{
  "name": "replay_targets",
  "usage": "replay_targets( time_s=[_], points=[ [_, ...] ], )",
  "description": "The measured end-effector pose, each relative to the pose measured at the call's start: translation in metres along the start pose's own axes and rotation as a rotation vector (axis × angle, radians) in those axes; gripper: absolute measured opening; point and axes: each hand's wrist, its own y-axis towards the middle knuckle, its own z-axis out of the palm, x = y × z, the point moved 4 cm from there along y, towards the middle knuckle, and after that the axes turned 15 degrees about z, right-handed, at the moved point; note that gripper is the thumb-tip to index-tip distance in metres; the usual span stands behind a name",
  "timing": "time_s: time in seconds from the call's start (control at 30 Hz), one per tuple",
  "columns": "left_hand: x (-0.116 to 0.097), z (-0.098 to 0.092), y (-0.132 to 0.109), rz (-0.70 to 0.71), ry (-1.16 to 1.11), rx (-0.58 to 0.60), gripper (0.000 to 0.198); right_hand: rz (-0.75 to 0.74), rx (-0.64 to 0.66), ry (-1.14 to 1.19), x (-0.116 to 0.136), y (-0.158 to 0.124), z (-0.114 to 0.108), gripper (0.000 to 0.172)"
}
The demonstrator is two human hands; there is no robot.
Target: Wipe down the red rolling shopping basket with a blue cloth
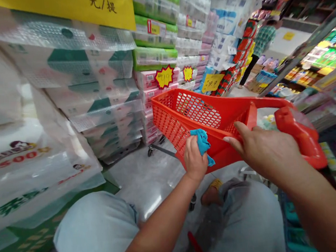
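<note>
A red plastic shopping cart (167,120) with perforated walls stands in front of me. My left hand (194,159) is closed around a blue cloth (203,140), which rests against the near side wall of the cart. My right hand (267,148) grips the cart's near rim close to the handle end, thumb on the outside and the other fingers mostly hidden. The red handle (298,130) of the cart lies just beyond my right hand. Inside, the part of the basket that shows holds nothing I can make out.
Stacked tissue packs (105,84) line the left, under a yellow price sign (87,7). Green-wrapped packs (155,33) rise behind the cart. A person in a checked shirt (264,39) stands farther back. Shelves of goods (326,53) run along the right. My knees (97,230) are bent below.
</note>
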Motion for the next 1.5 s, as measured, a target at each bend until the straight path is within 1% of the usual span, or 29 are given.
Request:
replay_targets(
  time_s=[0.1, 0.17, 0.2, 0.27, 0.3, 0.37, 0.4, 0.43, 0.47, 0.57, 0.6, 0.63, 0.67, 0.7, 0.77, 0.8, 0.83, 0.87, 0.93, 1.0, 1.03, 1.07, 1.13, 1.2, 1.27, 1.3, 1.37, 1.43, 1.5],
  points=[
    [0.009, 0.000, 0.000, 0.029, -0.021, 0.043, 0.054, 0.013, 0.069, -0.039, 0.009, 0.008, 0.003, 0.055],
    [0.016, -0.001, -0.002, -0.019, -0.005, 0.034, 0.052, 0.011, 0.063, -0.051, 0.013, 0.009, 0.003, 0.056],
    [0.016, -0.001, -0.004, -0.057, 0.011, 0.016, 0.055, 0.012, 0.045, -0.055, 0.014, 0.009, 0.003, 0.056],
    [0.005, 0.002, -0.013, -0.114, 0.032, -0.017, 0.062, 0.010, 0.003, -0.064, 0.015, 0.009, 0.004, 0.056],
    [-0.004, 0.005, -0.018, -0.108, 0.028, -0.019, 0.065, 0.010, -0.022, -0.068, 0.014, 0.008, 0.004, 0.057],
    [-0.020, 0.012, -0.027, -0.048, -0.003, 0.003, 0.063, 0.007, -0.075, -0.074, 0.012, 0.008, 0.007, 0.058],
    [-0.023, 0.014, -0.030, -0.020, -0.018, 0.017, 0.059, -0.003, -0.099, -0.072, 0.010, 0.008, 0.009, 0.059],
    [-0.019, 0.016, -0.032, -0.013, -0.024, 0.024, 0.056, -0.013, -0.118, -0.068, 0.008, 0.008, 0.011, 0.060],
    [-0.008, 0.016, -0.032, -0.034, -0.020, 0.022, 0.055, -0.022, -0.132, -0.063, 0.006, 0.008, 0.012, 0.060],
    [0.042, 0.014, -0.024, -0.232, 0.056, -0.045, 0.059, -0.031, -0.147, -0.051, 0.002, 0.007, 0.014, 0.062],
    [0.056, 0.013, -0.021, -0.304, 0.087, -0.072, 0.061, -0.026, -0.152, -0.053, 0.001, 0.006, 0.013, 0.062],
    [0.064, 0.014, -0.018, -0.356, 0.109, -0.088, 0.063, -0.022, -0.156, -0.057, 0.001, 0.005, 0.012, 0.063],
    [0.066, 0.016, -0.017, -0.386, 0.121, -0.094, 0.065, -0.024, -0.158, -0.060, 0.002, 0.004, 0.011, 0.063],
    [0.063, 0.018, -0.017, -0.387, 0.121, -0.087, 0.066, -0.026, -0.166, -0.065, 0.002, 0.003, 0.011, 0.063],
    [0.047, 0.023, -0.022, -0.322, 0.086, -0.036, 0.066, -0.039, -0.199, -0.084, 0.004, 0.001, 0.009, 0.063],
    [0.039, 0.025, -0.027, -0.274, 0.058, 0.003, 0.063, -0.043, -0.218, -0.099, 0.004, 0.000, 0.009, 0.062],
    [0.035, 0.026, -0.032, -0.234, 0.031, 0.042, 0.058, -0.043, -0.233, -0.112, 0.004, 0.000, 0.009, 0.062],
    [0.036, 0.026, -0.036, -0.212, 0.012, 0.073, 0.052, -0.035, -0.238, -0.122, 0.004, 0.000, 0.009, 0.062],
    [0.051, 0.024, -0.045, -0.240, 0.012, 0.100, 0.048, -0.013, -0.211, -0.123, 0.003, 0.001, 0.010, 0.064],
    [0.070, 0.022, -0.052, -0.328, 0.047, 0.084, 0.057, 0.004, -0.164, -0.115, 0.003, 0.002, 0.010, 0.067],
    [0.075, 0.022, -0.057, -0.366, 0.060, 0.077, 0.062, 0.002, -0.144, -0.111, 0.004, 0.002, 0.009, 0.067],
    [0.075, 0.024, -0.063, -0.390, 0.063, 0.075, 0.066, -0.002, -0.131, -0.112, 0.004, 0.002, 0.009, 0.067],
    [0.062, 0.028, -0.077, -0.387, 0.034, 0.094, 0.067, -0.011, -0.122, -0.116, 0.004, 0.002, 0.008, 0.063],
    [0.045, 0.032, -0.091, -0.350, -0.020, 0.128, 0.063, -0.003, -0.117, -0.115, 0.002, 0.002, 0.008, 0.060],
    [0.041, 0.033, -0.101, -0.347, -0.054, 0.145, 0.057, 0.014, -0.108, -0.101, 0.000, 0.002, 0.009, 0.061],
    [0.045, 0.032, -0.102, -0.370, -0.054, 0.141, 0.056, 0.019, -0.102, -0.094, 0.000, 0.002, 0.010, 0.063],
    [0.061, 0.029, -0.100, -0.449, -0.028, 0.107, 0.057, 0.036, -0.105, -0.102, 0.001, 0.002, 0.009, 0.067],
    [0.075, 0.028, -0.090, -0.516, -0.001, 0.065, 0.058, 0.043, -0.102, -0.131, 0.003, 0.001, 0.008, 0.070],
    [0.075, 0.027, -0.073, -0.521, -0.004, 0.035, 0.056, 0.051, -0.086, -0.156, 0.004, 0.001, 0.007, 0.068]
  ],
)
